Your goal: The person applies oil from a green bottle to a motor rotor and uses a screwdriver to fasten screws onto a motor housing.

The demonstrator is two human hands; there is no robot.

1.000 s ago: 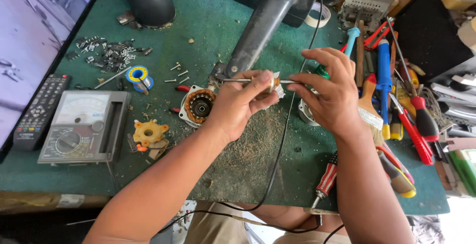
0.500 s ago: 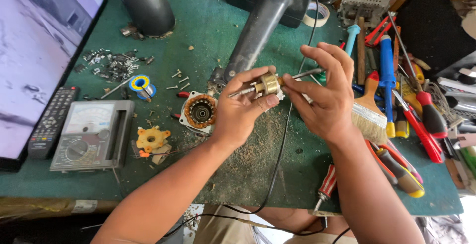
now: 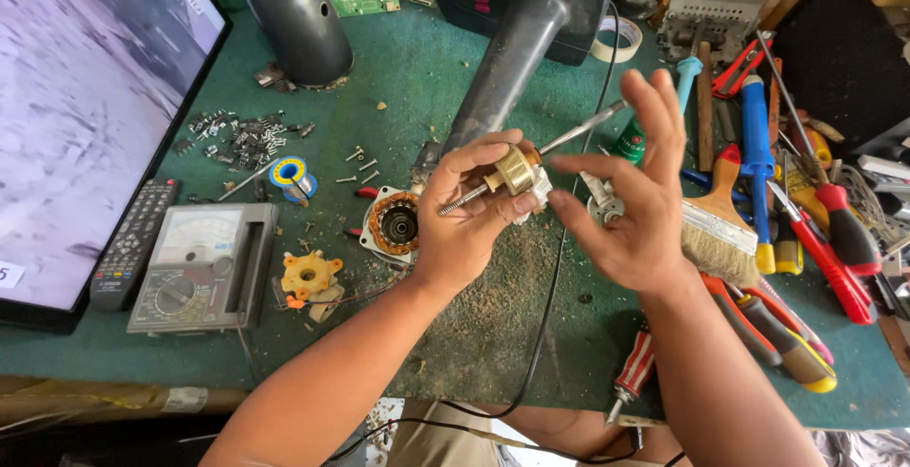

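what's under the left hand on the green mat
Below the left hand lie a round motor part with copper windings, sawdust-like dirt and a black cable. The hand itself holds a brass rotor on a shaft. The mat right beneath the palm is hidden.

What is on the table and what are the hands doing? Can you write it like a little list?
Place: green workbench
Left hand: grips a small motor rotor with a brass-coloured middle and a metal shaft
Right hand: open, fingers spread, beside the rotor, holding nothing
Under the hands: round coil part, black cable
Left side: grey meter, remote control, screen, loose screws
Right side: paintbrush, screwdrivers
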